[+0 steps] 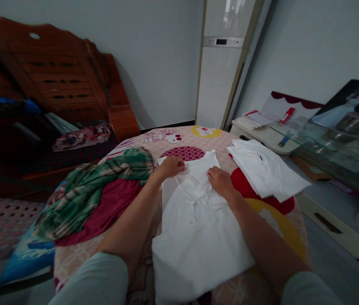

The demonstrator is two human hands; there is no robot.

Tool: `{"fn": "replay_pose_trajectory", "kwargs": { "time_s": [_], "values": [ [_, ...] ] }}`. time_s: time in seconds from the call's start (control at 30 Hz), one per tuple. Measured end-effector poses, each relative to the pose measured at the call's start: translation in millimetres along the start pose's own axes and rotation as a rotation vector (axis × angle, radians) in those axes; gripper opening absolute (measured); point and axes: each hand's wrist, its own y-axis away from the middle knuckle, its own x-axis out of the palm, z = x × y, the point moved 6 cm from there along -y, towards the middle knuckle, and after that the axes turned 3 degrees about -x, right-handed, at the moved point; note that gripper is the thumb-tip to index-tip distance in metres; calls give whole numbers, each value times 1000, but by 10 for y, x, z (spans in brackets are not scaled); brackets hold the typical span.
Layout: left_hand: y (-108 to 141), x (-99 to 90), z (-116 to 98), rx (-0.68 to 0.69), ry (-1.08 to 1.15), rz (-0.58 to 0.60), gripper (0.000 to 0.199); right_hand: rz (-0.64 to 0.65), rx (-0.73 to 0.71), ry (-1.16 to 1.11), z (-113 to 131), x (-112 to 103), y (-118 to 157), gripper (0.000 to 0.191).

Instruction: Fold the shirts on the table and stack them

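A white shirt lies lengthwise before me on the cloth-covered table, its near end folded over and thin ties gathered at its middle. My left hand is closed on its upper left part, fingers curled together. On the upper right part, my right hand pinches the fabric near the neckline. Both fingertips are partly hidden against the white cloth. To the right rests a folded stack of white clothes. Left of my left forearm lie a crumpled green plaid garment and a dark pink cloth.
A patterned pink tablecloth covers the round table. Behind stands a tall white air conditioner. A carved wooden chair is at the left. On the right, a glass shelf and a white cabinet stand close to the table's edge.
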Motion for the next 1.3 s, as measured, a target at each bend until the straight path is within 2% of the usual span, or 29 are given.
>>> {"fn": "replay_pose_trajectory", "kwargs": {
  "time_s": [0.1,0.2,0.47,0.67,0.8,0.87,0.93,1.0,1.13,1.3],
  "values": [
    [-23,167,90,-44,-4,30,7,-48,-6,-120,-53,-23,20,20],
    [-44,241,109,-62,-29,63,7,-71,-10,-209,-114,-21,33,15],
    [-22,160,126,-92,-117,-51,9,-60,10,-223,-150,9,25,15],
    [-25,176,188,-48,-78,-14,10,-48,9,-210,-137,-3,25,15],
    [-43,107,104,-32,-13,-107,18,-43,11,-215,-133,-1,19,15],
    [-42,161,-37,37,134,-33,21,-47,12,-219,-129,-8,19,14],
    [-18,271,-196,114,244,110,34,-52,10,-225,-120,-24,24,15],
    [16,366,-289,146,221,198,49,-53,1,-231,-104,-49,31,20],
    [28,462,-264,145,147,227,58,-48,-24,-231,-63,-99,48,27],
    [-35,539,-112,133,350,256,50,-36,-2,-220,-52,-90,50,26]
  ]
}}
